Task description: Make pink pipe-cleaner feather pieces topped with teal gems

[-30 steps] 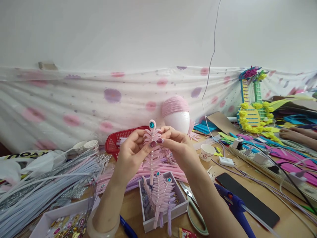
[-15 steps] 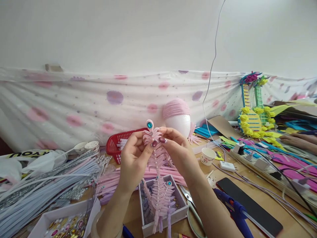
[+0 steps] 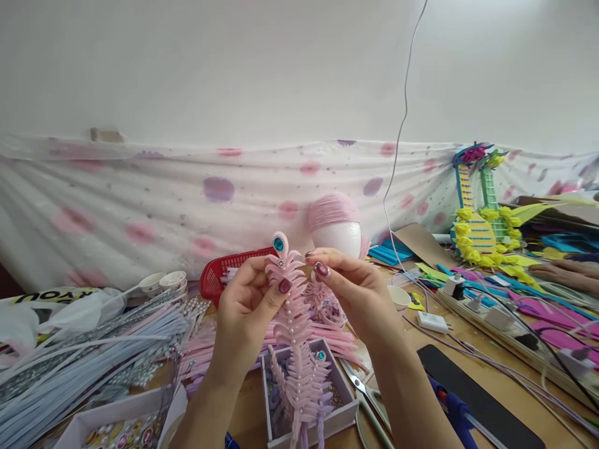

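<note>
Upright in front of me is a pink feather-shaped ornament (image 3: pixel 294 324) with a row of pearls and a teal gem at its tip. My left hand (image 3: pixel 250 308) pinches its upper left side between thumb and fingers. Just right of the ornament, my right hand (image 3: pixel 350 284) has its thumb and fingertips pressed together; whatever they may hold is too small to make out. The ornament's lower end hangs over a white box (image 3: pixel 339 424) of small parts. Behind my right hand a white head form (image 3: pixel 339 237) wears pink yarn.
A red basket (image 3: pixel 213 279) and pipe cleaners (image 3: pixel 93 355) lie left. Scissors (image 3: pixel 367 399), a blue glue gun (image 3: pixel 452 405), a black phone (image 3: pixel 482 399) and a power strip (image 3: pixel 496 346) are right. Another person's hand (image 3: pixel 566 272) rests at the far right.
My right hand has moved off the ornament, to the right. The ornament's gem tip has tilted slightly left, and my left hand still grips it. The view has shifted a little.
</note>
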Demonstrator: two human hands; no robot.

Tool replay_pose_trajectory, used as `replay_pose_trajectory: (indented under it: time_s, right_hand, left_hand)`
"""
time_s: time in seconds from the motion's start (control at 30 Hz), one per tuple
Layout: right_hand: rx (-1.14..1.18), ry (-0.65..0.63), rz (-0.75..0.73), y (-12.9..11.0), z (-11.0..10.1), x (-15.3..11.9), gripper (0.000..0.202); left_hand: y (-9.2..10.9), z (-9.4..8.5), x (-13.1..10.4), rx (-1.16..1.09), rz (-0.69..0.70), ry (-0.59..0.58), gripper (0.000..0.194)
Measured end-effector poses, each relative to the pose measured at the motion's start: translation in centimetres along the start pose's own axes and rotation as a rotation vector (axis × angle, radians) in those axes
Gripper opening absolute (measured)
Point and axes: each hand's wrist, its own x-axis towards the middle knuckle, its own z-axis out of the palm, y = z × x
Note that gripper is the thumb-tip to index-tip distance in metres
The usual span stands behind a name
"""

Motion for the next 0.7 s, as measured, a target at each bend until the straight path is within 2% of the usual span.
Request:
replay_pose_trajectory:
  time_s: [0.07,0.17,0.33,0.5,0.7]
  right_hand:
    - [-0.047,-0.112,-0.019,-0.7,0.0,-0.4,0.010]
    - [-0.092,-0.204,-0.053,-1.6,0.3,-0.9,0.009]
    - [-0.234,-0.156,-0.079,-2.1,0.6,-1.4,0.010]
    - [-0.323,-0.188,-0.056,-2.2,0.4,-1.4,0.004]
    - [-0.432,-0.201,-0.070,-2.0,0.0,-0.9,0.001]
  left_hand:
    - [0.3,0.2,-0.3,0.016,0.000,0.025,0.026]
    - [0.6,0.3,-0.5,0.065,0.031,0.020,0.024]
    - [0.8,-0.3,-0.6,0.212,0.180,-0.076,0.020]
    - [1.2,-1.3,-0.7,0.421,0.196,-0.125,0.021]
    - [1.4,-1.3,-0.3,0.534,0.270,-0.098,0.021]
